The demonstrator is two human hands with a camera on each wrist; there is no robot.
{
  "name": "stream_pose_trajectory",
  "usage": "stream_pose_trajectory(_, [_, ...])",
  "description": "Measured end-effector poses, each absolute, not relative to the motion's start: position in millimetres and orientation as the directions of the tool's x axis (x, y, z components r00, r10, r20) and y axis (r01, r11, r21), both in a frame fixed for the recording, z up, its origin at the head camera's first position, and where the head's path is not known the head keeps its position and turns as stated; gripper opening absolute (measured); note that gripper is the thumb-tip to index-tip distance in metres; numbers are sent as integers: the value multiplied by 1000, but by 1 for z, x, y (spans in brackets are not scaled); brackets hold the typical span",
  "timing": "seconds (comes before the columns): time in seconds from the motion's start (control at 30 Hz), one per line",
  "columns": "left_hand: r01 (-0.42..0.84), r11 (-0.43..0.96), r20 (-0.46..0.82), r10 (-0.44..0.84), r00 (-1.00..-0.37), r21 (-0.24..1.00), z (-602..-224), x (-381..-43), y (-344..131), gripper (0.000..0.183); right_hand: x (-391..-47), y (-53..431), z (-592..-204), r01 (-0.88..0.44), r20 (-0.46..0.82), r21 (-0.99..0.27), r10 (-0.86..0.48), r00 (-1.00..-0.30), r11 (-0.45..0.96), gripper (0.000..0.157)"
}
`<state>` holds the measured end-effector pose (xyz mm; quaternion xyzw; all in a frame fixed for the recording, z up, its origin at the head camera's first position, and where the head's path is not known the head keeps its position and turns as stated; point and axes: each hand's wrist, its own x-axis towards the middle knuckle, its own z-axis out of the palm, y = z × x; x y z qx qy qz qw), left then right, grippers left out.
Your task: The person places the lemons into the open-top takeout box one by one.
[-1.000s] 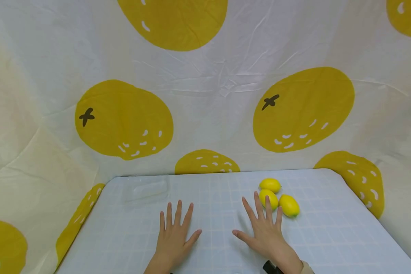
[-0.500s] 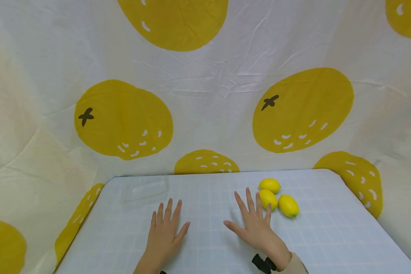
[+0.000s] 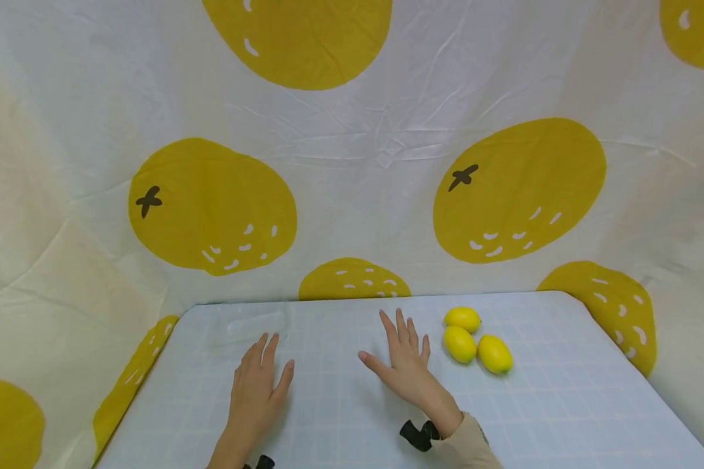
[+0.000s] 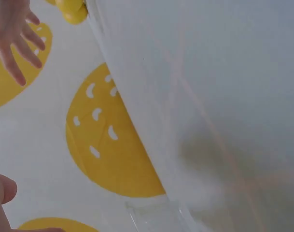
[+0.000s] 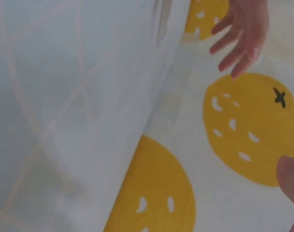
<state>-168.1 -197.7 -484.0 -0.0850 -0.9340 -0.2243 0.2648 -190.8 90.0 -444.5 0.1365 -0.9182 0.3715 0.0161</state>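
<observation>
My left hand hovers over the left part of the table with fingers extended and nothing held. Just beyond its fingertips lies a clear plastic tray, faint against the cloth; its edge also shows low in the left wrist view, as clear plastic. Fingers spread, my right hand is held above the middle of the table, also without anything in it. To its right sit three yellow lemons: one at the back, a lemon in front of it and a lemon at the right.
A pale blue checked cloth covers the table. Behind it and at both sides hangs a white curtain printed with big yellow fruit. Black straps show at the wrists.
Both hands have moved left and slightly away from me, the left toward the clear tray, the right off the lemons it overlapped. Lemons and tray have stayed put.
</observation>
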Motion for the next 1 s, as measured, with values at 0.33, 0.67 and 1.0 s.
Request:
stream_pose_trajectory(0.33, [311, 847, 677, -76, -732, 432, -482, -177, -230, 54, -218, 56, -456, -357, 263, -847, -274, -925, 393, 78])
stream_pose_trajectory(0.67, [397, 533, 594, -268, -759, 747, -494, -184, -266, 68, -242, 12, -470, -142, 111, -988, -345, -932, 65, 71])
stream_pose_trajectory(1.0, [287, -268, 198, -316, -928, 919, -507, -185, -283, 65, -259, -32, -501, -27, 68, -994, -402, -913, -107, 67])
